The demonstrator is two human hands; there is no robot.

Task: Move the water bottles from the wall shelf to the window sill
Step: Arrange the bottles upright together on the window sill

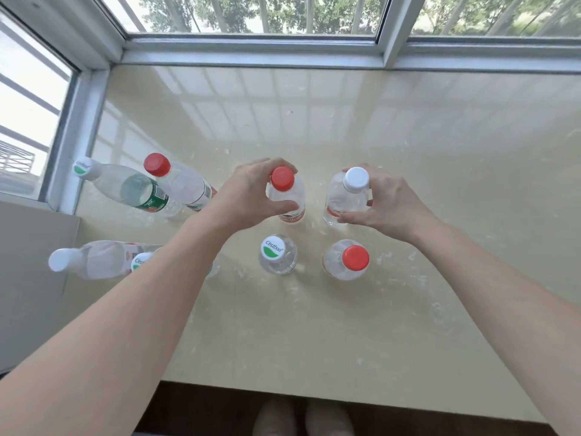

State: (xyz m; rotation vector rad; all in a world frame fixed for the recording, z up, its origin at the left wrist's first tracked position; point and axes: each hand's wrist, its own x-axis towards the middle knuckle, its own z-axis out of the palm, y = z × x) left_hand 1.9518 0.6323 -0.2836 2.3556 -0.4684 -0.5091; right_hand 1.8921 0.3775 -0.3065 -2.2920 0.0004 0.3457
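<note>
Several clear water bottles stand upright on the cream stone window sill (345,325). My left hand (248,196) is wrapped around the neck of a red-capped bottle (283,179) standing on the sill. My right hand (386,202) grips a white-capped bottle (355,180) beside it, also resting on the sill. In front of them stand a bottle with a green-and-white cap (274,249) and another red-capped bottle (355,258). To the left are a red-capped bottle (157,165), a green-labelled bottle (138,190), a white-capped bottle (63,259) and one partly hidden under my left forearm (140,262).
The window frame (251,55) runs along the back of the sill and a side pane (34,99) closes the left end. A grey wall (31,278) borders the front left. The sill's front edge (314,398) drops to a dark floor where two slippers (301,416) show.
</note>
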